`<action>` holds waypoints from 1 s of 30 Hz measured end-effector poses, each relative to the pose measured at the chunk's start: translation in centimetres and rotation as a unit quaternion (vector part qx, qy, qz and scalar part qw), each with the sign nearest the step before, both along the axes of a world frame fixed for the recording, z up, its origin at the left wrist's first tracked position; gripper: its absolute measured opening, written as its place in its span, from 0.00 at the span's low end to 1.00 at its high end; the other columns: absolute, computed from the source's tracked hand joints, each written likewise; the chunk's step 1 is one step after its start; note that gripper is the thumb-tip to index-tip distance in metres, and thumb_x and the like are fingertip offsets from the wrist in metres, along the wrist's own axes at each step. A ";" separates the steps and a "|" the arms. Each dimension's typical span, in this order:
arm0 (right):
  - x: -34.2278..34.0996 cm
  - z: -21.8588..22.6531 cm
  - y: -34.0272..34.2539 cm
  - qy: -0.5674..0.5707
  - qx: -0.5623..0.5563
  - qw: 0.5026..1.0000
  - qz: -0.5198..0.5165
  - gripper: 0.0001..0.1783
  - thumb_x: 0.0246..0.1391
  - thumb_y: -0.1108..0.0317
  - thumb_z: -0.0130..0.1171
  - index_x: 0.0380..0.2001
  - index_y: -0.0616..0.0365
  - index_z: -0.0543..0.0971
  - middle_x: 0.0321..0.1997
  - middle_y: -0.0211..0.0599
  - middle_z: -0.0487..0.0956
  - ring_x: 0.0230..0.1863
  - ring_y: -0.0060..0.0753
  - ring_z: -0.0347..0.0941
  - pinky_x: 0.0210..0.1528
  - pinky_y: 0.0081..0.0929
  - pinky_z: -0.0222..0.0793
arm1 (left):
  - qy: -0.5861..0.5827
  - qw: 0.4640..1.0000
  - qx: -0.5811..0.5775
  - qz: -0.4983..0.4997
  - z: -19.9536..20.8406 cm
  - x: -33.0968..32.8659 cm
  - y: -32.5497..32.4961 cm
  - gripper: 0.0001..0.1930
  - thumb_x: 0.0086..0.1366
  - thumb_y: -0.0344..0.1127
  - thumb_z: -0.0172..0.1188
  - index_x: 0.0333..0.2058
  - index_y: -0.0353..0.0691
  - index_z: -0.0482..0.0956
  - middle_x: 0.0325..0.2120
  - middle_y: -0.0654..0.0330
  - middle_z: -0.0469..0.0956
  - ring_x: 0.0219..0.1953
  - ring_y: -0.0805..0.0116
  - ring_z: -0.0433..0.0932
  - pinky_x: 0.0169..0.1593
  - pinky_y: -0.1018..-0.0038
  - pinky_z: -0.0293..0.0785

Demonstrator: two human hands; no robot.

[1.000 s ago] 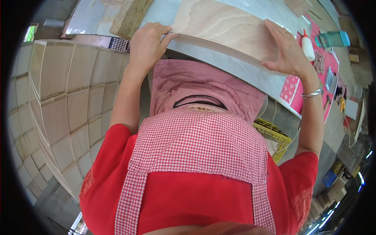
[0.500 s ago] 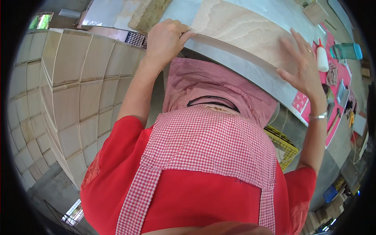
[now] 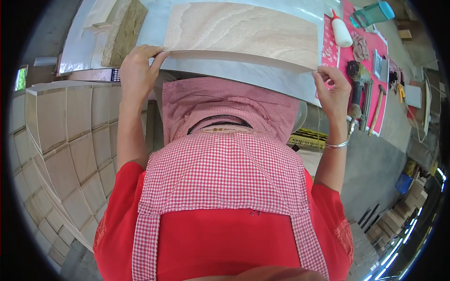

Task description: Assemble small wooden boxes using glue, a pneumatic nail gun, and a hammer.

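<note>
Here, the left hand (image 3: pixel 138 70) is pinching the near left corner of a wooden board (image 3: pixel 243 33), and the right hand (image 3: pixel 335 89) is pinching its near right corner. The board is spanning part of the pale surface (image 3: pixel 157 25), with a rough block (image 3: pixel 125 35) sitting leftward and a white bottle (image 3: pixel 342 33) lying rightward.
</note>
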State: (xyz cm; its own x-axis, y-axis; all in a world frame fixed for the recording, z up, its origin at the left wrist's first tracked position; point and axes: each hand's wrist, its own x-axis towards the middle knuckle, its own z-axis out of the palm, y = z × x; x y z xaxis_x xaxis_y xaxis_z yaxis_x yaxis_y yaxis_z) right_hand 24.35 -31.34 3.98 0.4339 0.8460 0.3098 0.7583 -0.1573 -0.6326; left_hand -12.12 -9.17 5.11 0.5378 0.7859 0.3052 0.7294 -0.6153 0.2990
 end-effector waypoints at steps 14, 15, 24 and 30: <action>-0.3 0.7 0.6 -0.098 -0.032 0.995 0.016 0.04 0.51 0.77 0.65 0.30 0.65 0.80 0.24 0.38 0.77 0.22 0.26 0.72 0.27 0.23 0.67 | -0.104 0.994 -0.028 -0.021 -0.8 -0.3 0.1 0.08 0.57 0.34 0.68 0.32 0.35 0.85 0.28 0.54 0.82 0.32 0.57 0.80 0.37 0.67 0.74; -0.2 0.6 0.5 -0.094 -0.030 0.995 0.018 0.03 0.51 0.77 0.65 0.29 0.65 0.80 0.24 0.38 0.77 0.22 0.26 0.72 0.27 0.22 0.67 | -0.098 0.994 -0.031 -0.025 -0.8 -0.5 0.2 0.09 0.57 0.35 0.68 0.33 0.35 0.85 0.29 0.53 0.82 0.33 0.57 0.80 0.37 0.67 0.75; 6.3 -0.6 -5.2 -0.141 -0.022 0.983 -0.113 0.16 0.53 0.67 0.68 0.41 0.65 0.79 0.33 0.43 0.78 0.33 0.39 0.76 0.38 0.29 0.72 | 0.069 0.987 0.092 -0.112 5.0 3.9 -0.2 0.17 0.56 0.43 0.69 0.39 0.39 0.79 0.51 0.53 0.78 0.48 0.52 0.78 0.49 0.64 0.73; 10.8 -3.1 -8.4 -0.255 -0.240 0.901 -0.254 0.37 0.47 0.52 0.71 0.53 0.68 0.72 0.50 0.60 0.75 0.54 0.60 0.71 0.55 0.47 0.68 | 0.036 0.918 0.255 -0.302 2.3 18.2 -2.4 0.36 0.51 0.56 0.70 0.46 0.29 0.74 0.58 0.35 0.66 0.60 0.41 0.66 0.65 0.47 0.58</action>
